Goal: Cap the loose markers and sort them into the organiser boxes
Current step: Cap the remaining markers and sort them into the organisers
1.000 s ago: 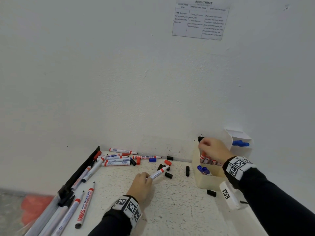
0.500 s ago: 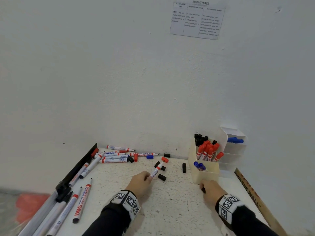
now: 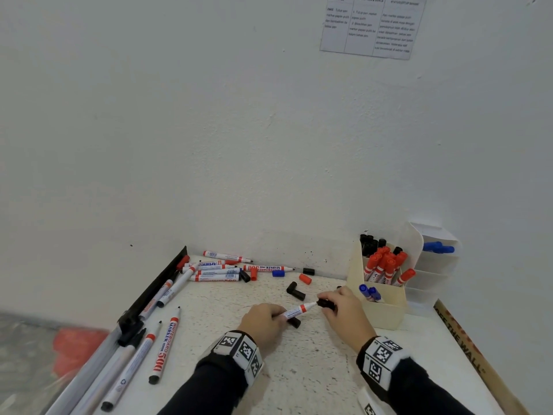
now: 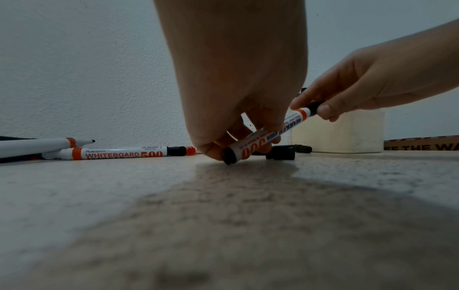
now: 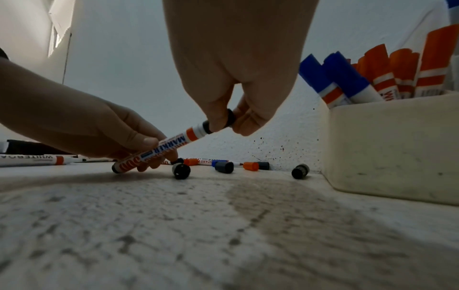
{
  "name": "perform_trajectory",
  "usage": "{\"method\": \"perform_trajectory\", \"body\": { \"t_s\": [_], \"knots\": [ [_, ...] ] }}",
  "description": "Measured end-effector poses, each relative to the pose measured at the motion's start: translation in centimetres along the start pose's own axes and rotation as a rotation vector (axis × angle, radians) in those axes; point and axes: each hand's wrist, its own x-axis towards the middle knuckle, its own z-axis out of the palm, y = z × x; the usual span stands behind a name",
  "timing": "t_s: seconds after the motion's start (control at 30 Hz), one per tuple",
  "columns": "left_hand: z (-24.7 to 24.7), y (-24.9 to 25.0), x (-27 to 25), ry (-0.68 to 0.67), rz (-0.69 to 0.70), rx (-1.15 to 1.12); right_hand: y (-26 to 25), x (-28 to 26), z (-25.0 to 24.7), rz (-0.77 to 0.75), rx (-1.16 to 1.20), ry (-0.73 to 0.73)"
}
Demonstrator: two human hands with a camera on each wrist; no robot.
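Several capped markers (image 3: 384, 266) already stand in the organiser box (image 3: 386, 313); many more lie loose on the tabletop (image 3: 299, 369). The left hand (image 3: 263, 322) grips a marker (image 3: 296, 311) low over the tabletop while the right hand (image 3: 344, 310) pinches a black cap (image 3: 324, 304) onto its tip.

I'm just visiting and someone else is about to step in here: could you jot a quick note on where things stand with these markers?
Left hand grips a white marker by its barrel, rear end near the table.
Right hand pinches a black cap at the marker's tip; whether it is fully seated I cannot tell.
Done: capped red, blue and black markers stand in the cream organiser box.
Left: seat this cap and box the marker; more uncapped markers lie by the wall and at the left edge, loose caps among them.
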Motion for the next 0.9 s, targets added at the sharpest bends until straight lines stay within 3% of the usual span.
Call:
{"method": "perform_trajectory", "body": {
  "t_s": [0.13, 0.27, 0.43, 0.57, 0.67, 0.8, 0.9],
  "knots": [
    [0.0, -0.3, 0.0, -0.049, -0.004, 0.030, 0.1, -0.1, 0.5, -0.060, 0.025, -0.053],
    [-0.2, 0.2, 0.0, -0.035, 0.002, 0.029, -0.4, 0.0, 0.5, 0.063, 0.197, -0.010],
    [-0.5, 0.7, -0.6, -0.044, 0.088, -0.181, -1.6, 0.3, 0.6, 0.167, 0.160, -0.066],
    [-0.7, 0.6, -0.7, -0.065, 0.177, -0.083, -2.1, 0.4, 0.8, 0.199, 0.152, -0.085],
    [-0.8, 0.9, -0.7, -0.152, 0.164, -0.121, -2.2, 0.5, 0.8, 0.156, 0.189, -0.083],
    [-1.0, 1.2, -1.2, -0.266, 0.044, -0.390, -2.3, 0.4, 0.5, 0.039, 0.296, -0.085],
    [-1.0, 1.5, -1.2, -0.237, 0.056, -0.477, -2.5, 0.7, -0.1, -0.020, 0.306, -0.100]
  ]
}}
